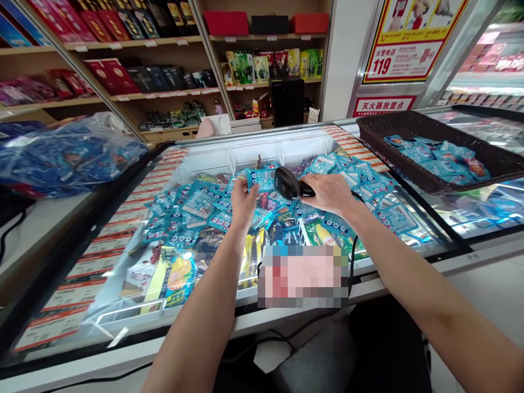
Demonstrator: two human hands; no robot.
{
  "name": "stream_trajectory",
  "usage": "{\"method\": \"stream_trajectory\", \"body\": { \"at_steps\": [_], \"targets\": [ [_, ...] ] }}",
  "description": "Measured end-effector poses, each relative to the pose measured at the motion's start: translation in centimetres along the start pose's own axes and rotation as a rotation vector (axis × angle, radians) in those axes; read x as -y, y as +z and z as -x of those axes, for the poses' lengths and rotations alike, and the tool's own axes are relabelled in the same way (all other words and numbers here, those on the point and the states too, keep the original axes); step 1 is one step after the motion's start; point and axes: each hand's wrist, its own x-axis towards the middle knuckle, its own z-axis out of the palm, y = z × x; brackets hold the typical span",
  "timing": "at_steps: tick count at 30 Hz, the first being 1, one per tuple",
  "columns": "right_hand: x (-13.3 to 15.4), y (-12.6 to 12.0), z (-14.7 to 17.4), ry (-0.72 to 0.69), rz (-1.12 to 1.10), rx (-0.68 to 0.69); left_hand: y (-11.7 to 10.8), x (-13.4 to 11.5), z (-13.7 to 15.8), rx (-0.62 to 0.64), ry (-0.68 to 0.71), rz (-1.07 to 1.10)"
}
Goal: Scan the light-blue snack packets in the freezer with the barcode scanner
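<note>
My left hand [244, 202] pinches the left edge of a small blue packet [262, 179], raised over the glass top of a freezer [196, 305]. Wrapped round the handle of a black barcode scanner [287, 184] is my right hand [327, 192]. The scanner's head points left and sits beside the packet, partly in front of it. Many similar blue packets [200, 201] lie spread over the glass around both hands. Through the glass, colourful wrapped goods [180, 273] show inside the freezer. The scanner's cord hangs down past my right forearm.
On the right rests a dark brown basket [442, 128] with more blue packets. A clear plastic bag [69, 155] of blue packages lies at the left. Stocked shelves [164, 41] stand behind. A blurred-out patch [303, 275] covers something at the front edge; a black cable [98, 376] runs below.
</note>
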Motion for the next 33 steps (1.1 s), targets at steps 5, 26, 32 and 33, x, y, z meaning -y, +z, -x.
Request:
{"method": "stream_trajectory", "body": {
  "at_steps": [5,26,32,33],
  "targets": [
    [0.0,0.2,-0.1,-0.047,-0.006,-0.002,0.2,-0.2,-0.1,-0.006,-0.004,0.017],
    [-0.6,0.9,0.4,-0.064,-0.021,-0.074,0.2,0.6,-0.3,-0.006,0.045,-0.006],
    [-0.8,0.8,0.6,-0.048,-0.052,-0.071,0.0,-0.3,-0.2,-0.032,0.081,-0.042],
    [-0.9,0.8,0.6,-0.044,-0.060,-0.068,-0.3,-0.6,-0.3,-0.055,0.108,-0.090]
  ]
}}
